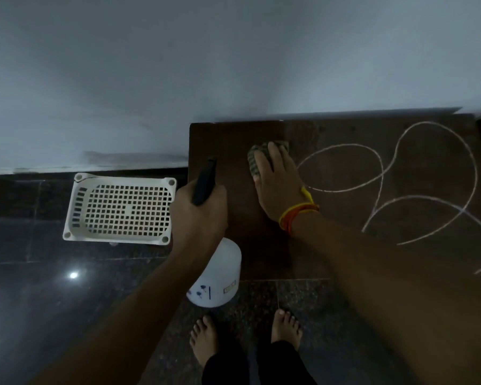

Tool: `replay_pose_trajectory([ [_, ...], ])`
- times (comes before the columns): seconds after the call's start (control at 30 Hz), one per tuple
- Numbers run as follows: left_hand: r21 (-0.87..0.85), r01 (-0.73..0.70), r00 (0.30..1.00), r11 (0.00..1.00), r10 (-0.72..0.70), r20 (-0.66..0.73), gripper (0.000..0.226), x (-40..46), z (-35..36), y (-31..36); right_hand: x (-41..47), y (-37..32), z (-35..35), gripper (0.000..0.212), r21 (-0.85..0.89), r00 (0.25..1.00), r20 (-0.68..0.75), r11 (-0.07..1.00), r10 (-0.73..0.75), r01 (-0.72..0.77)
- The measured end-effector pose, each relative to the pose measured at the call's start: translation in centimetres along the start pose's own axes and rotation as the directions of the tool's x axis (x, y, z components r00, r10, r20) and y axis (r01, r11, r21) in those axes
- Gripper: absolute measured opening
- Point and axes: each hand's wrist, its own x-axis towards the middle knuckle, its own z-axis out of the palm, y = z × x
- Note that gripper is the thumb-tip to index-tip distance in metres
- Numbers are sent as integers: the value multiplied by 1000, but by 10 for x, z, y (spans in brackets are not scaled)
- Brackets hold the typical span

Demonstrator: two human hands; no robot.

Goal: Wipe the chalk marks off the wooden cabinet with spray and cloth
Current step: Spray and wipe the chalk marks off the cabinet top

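A white perforated basket (120, 208) sits on the dark floor (39, 287) — nothing in it. The left hand (197, 211) has its grip clenched on a white spray bottle (217, 276), whose label print is unreadable. The right hand (278, 184) presses a cloth (257, 157) flat on the wooden cabinet (233, 140) — chalk marks (400, 184) loop just beside it.

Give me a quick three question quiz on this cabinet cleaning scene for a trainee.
1. True or false: the right hand presses the cloth on the cabinet.
2. The left hand grips: A) basket B) spray bottle C) chalk
3. Fill in: the chalk marks lie to the ____ of the cloth.

Key: 1 true; 2 B; 3 right.
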Motion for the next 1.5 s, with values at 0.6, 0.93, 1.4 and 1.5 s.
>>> replay_pose_trajectory([
  [0.6, -12, -85, 996, 996, 85, 0, 14, -50, -9, -30, -131, -39, 7, 52, 29, 991, -43, 992, 126, -125],
  [0.93, -12, -114, 993, 993, 114, 24, 19, -71, -22, -33, -178, -40, 11, 61, 13, 992, -26, 993, 121, -121],
  [1.4, 6, -81, 996, 997, 81, 43, 21, -77, 10, -29, -155, -5, 4, 55, -17, 986, -16, 986, 164, -164],
  [1.5, -15, -51, 998, 999, 52, 48, 18, -77, 17, -21, -179, -6, 2, 57, -9, 987, 2, 987, 163, -163],
])
